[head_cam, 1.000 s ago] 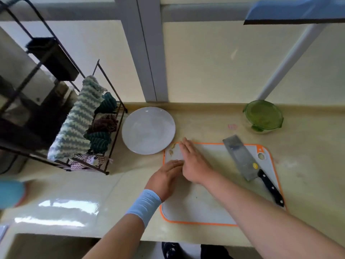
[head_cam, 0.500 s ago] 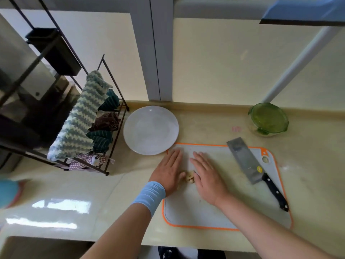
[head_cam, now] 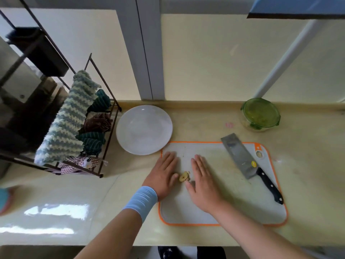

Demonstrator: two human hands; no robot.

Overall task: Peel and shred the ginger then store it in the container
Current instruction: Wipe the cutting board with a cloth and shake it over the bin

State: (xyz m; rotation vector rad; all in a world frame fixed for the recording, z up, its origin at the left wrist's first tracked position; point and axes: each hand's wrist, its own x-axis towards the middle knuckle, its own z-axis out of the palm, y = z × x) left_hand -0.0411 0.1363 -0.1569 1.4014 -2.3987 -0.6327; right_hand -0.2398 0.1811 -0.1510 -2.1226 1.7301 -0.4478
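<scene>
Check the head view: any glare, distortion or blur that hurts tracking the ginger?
Head view, glare: window reflections blow out the counter at lower left. Head view, distortion: the wide-angle lens tilts the window frame. Head view, focus: the ginger between the left hand and right hand is small and soft; the cleaver reads crisp.

Glossy countertop (head_cam: 56,212), seemingly plastic board (head_cam: 214,212), metal cleaver (head_cam: 237,154).
</scene>
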